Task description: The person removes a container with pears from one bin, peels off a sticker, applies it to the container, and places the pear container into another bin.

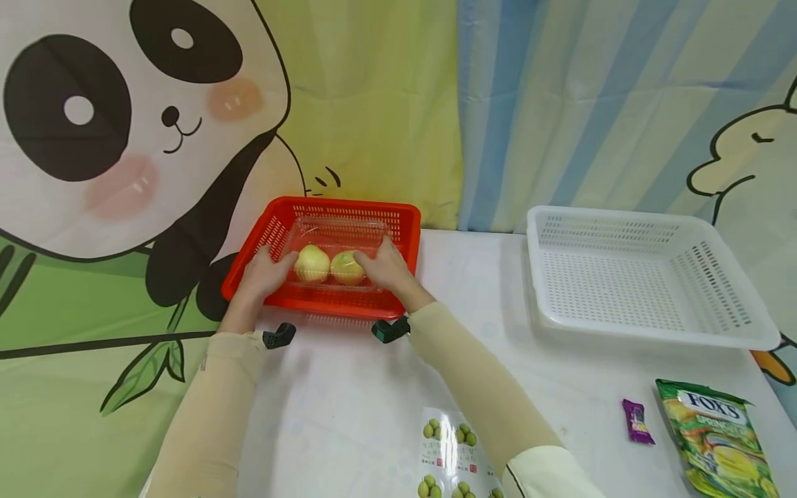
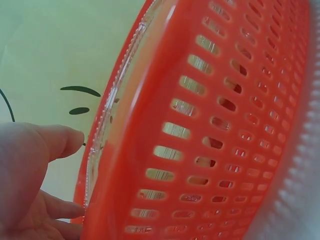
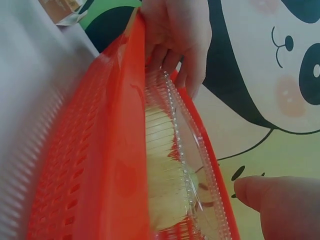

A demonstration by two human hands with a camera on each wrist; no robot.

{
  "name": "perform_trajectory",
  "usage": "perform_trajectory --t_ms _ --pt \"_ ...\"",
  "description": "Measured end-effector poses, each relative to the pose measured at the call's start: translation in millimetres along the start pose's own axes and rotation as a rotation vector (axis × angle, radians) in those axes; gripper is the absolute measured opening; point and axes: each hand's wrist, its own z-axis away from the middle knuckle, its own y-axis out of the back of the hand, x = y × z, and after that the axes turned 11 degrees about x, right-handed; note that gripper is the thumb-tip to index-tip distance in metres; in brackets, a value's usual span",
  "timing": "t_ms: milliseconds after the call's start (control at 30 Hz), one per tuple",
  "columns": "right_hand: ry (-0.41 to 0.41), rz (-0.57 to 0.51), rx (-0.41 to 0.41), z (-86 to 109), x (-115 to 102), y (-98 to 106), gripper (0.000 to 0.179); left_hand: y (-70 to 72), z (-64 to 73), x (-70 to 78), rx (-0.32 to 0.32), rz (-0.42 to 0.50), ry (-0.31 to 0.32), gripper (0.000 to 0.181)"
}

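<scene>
A clear plastic fruit box point(image 1: 339, 228) lies within a red perforated basket point(image 1: 333, 304). Two round yellow-green fruits point(image 1: 313, 263) show through the plastic, side by side. My left hand point(image 1: 263, 273) holds the box's left end, thumb pointing inward toward one fruit. At the opposite end, my right hand point(image 1: 390, 266) holds the box with its thumb over the near right part. In the right wrist view the left hand's fingers point(image 3: 172, 60) bend down at the far end of the box, partly hidden by the basket rim.
A white perforated basket point(image 1: 610, 277) stands at the right of the white table. In front of it lie a small purple wrapped sweet point(image 1: 637, 421) and a green FOX'S candy bag point(image 1: 719, 439). A printed fruit sticker sheet point(image 1: 445, 443) lies near my right sleeve. A panda-print curtain point(image 1: 373, 104) hangs behind.
</scene>
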Motion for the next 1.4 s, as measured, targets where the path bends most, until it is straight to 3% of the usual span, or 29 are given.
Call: perform_trajectory --t_ms 300,500,700,967,1400 --pt "-0.149 -0.036 -0.059 -4.2 -2 -5 0.093 -0.8 -10.8 -1.3 -0.062 -0.027 0.014 0.095" --pt "-0.2 -0.052 -0.063 -6.7 -1 -9 0.091 -2.7 -13.8 -1.9 -0.092 0.019 0.02 0.091" --pt "-0.228 -0.068 -0.056 -9.9 0 -13 0.087 -3.8 -13.5 -0.4 -0.123 0.038 0.034 0.08" --pt "-0.233 -0.077 -0.057 -10.0 1 -13 0.086 -4.9 -15.1 0.7 -0.11 0.009 0.01 0.065" --pt "-0.217 -0.096 -0.032 -10.0 3 -13 0.084 -6.0 -16.6 -3.0 -0.106 0.04 0.02 0.067"
